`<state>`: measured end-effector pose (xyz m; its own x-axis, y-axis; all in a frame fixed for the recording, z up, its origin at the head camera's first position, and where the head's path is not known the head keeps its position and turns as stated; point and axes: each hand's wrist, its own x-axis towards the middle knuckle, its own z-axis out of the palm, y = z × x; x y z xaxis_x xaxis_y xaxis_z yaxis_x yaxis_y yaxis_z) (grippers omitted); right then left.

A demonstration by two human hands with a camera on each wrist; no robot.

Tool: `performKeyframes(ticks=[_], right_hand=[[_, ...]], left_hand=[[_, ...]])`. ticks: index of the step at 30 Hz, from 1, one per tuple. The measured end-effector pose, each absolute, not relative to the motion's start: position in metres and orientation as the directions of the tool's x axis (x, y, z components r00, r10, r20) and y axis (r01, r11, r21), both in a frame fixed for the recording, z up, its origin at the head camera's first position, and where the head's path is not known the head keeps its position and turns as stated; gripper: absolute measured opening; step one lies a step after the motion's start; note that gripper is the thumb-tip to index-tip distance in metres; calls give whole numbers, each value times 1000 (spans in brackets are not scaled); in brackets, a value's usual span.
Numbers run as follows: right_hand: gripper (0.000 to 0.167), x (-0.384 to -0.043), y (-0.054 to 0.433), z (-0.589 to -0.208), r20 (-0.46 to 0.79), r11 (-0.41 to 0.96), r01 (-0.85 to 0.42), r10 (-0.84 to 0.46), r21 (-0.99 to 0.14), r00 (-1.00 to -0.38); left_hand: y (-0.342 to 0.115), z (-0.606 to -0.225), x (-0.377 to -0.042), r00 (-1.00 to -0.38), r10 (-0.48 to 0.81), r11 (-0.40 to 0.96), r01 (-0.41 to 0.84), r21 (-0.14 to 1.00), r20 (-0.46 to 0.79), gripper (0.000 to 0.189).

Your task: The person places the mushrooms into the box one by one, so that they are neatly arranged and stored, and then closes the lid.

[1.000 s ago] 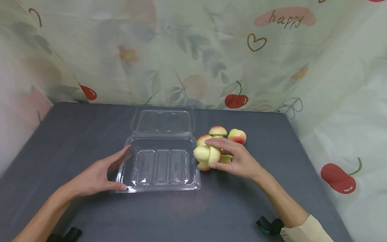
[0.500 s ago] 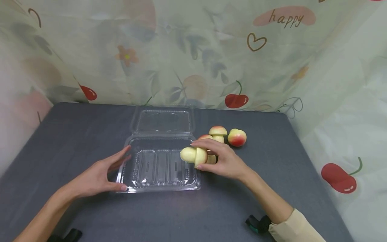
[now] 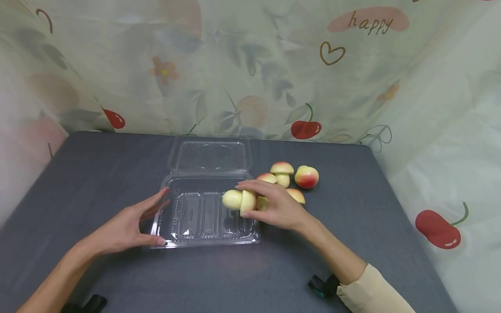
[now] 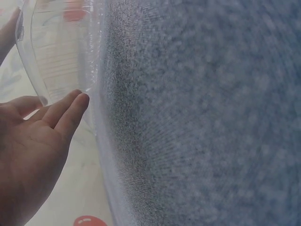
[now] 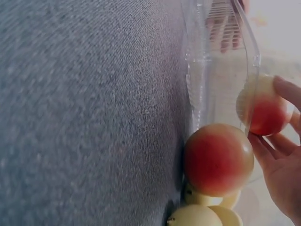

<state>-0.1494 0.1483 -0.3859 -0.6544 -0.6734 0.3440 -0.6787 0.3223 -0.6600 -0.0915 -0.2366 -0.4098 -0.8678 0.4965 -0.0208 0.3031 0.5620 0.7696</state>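
My right hand pinches a toy mushroom, pale yellow with a red-blushed cap, between thumb and fingers. The mushroom lies sideways over the right part of a clear plastic clamshell box, its stem pointing left. In the right wrist view the held mushroom's red cap shows beside the box wall. My left hand is spread along the box's left side, thumb at the near left corner. Its straight fingers touch the wall in the left wrist view. The box lid is folded back, away from me.
Several more toy mushrooms lie right of the box, partly behind my right hand: one upright, one on its side, another cap by the hand. A grey cloth covers the table; a printed curtain hangs behind it.
My right hand has carried the mushroom left, from beside the other mushrooms to over the box's right part. My left hand and the box stay where they were.
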Motion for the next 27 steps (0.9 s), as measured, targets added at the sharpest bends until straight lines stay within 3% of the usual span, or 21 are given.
performKeyframes(ticks=[18,27], right_hand=[[59,-156,119,-390,279,401,-664,-681,-631,-677],[56,-148,98,-392,278,397,-686,-703,-609,-654]], left_hand=[[-236,-410,-90,-872,489,570,295,767,-28,121],[-236,-411,-90,-874,485,565,303,767,-12,120]])
